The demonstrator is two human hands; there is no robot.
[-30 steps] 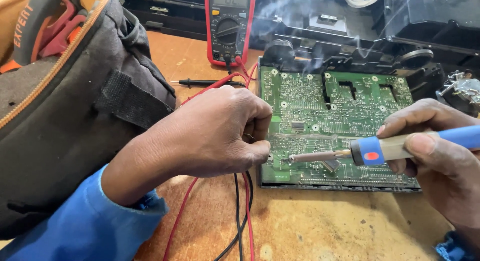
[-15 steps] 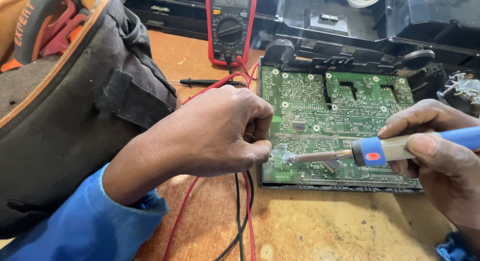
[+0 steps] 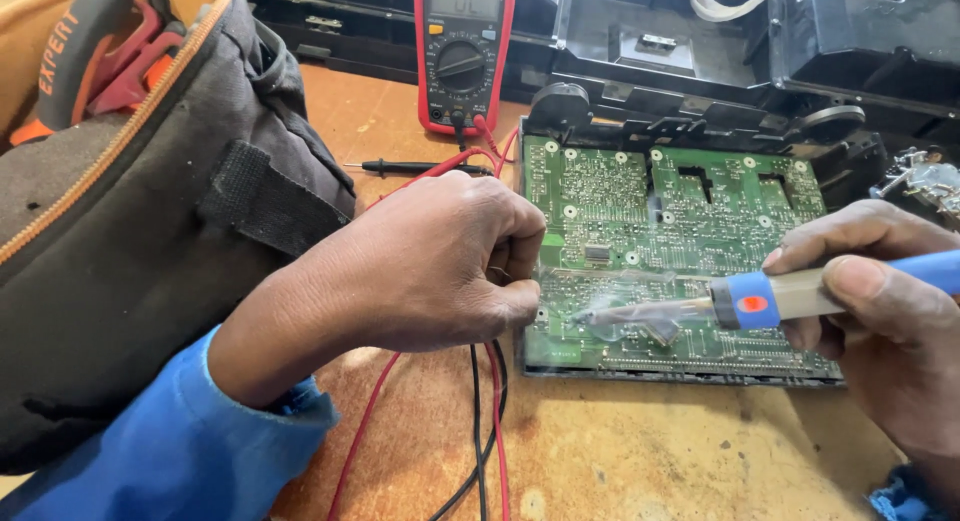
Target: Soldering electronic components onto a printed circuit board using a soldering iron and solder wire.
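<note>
Nearest the camera, at 7 o'clock, a blue sleeve was cut off by the bottom edge, and red and black test leads ran under the left hand and out of frame. That hand lay knuckles up with its fingers curled tight at the left edge of the green circuit board; whatever it pinched was hidden, so I could not tell what it held. At 3 o'clock the right hand, partly cut off by the frame, was closed around the blue soldering iron, held nearly level, tip pointing toward 9 o'clock. The tip met the board's lower left part, blurred by a wisp of smoke. At 9 o'clock a black tool bag filled the left side. Farther off, at 12 o'clock, 1 red multimeter lay on the wooden bench, its top cut off, beside a black plastic casing.
</note>
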